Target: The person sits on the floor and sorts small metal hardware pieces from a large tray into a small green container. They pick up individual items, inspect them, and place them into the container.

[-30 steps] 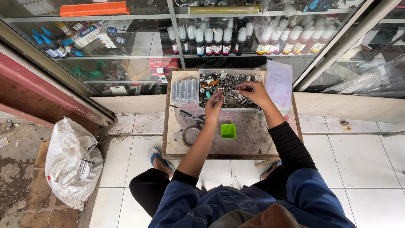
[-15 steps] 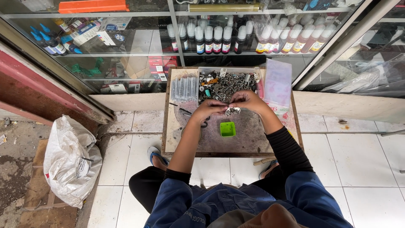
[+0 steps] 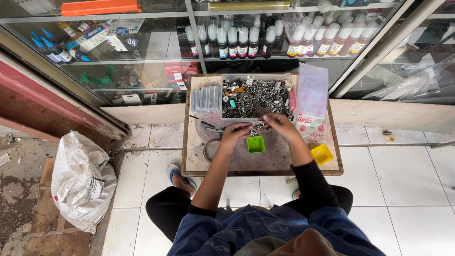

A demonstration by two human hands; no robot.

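My left hand (image 3: 236,133) and my right hand (image 3: 280,126) meet over a small wooden table (image 3: 199,156). Between their fingertips they pinch a few small metal parts (image 3: 257,127), too small to make out. Right below the hands sits a small green square cup (image 3: 256,144). Behind them a clear tray (image 3: 256,98) holds several mixed screws and metal pieces. A yellow square cup (image 3: 322,154) rests at my right forearm.
A clear plastic bag (image 3: 311,97) and a strip of clear tubes (image 3: 205,98) flank the tray. A round ring (image 3: 208,150) lies left on the table. A glass cabinet (image 3: 227,42) of ink bottles stands behind. A white sack (image 3: 80,175) lies left on the floor.
Both hands pulled back from the tray of metal parts toward me and came together above the green cup, now pinching small parts between them.
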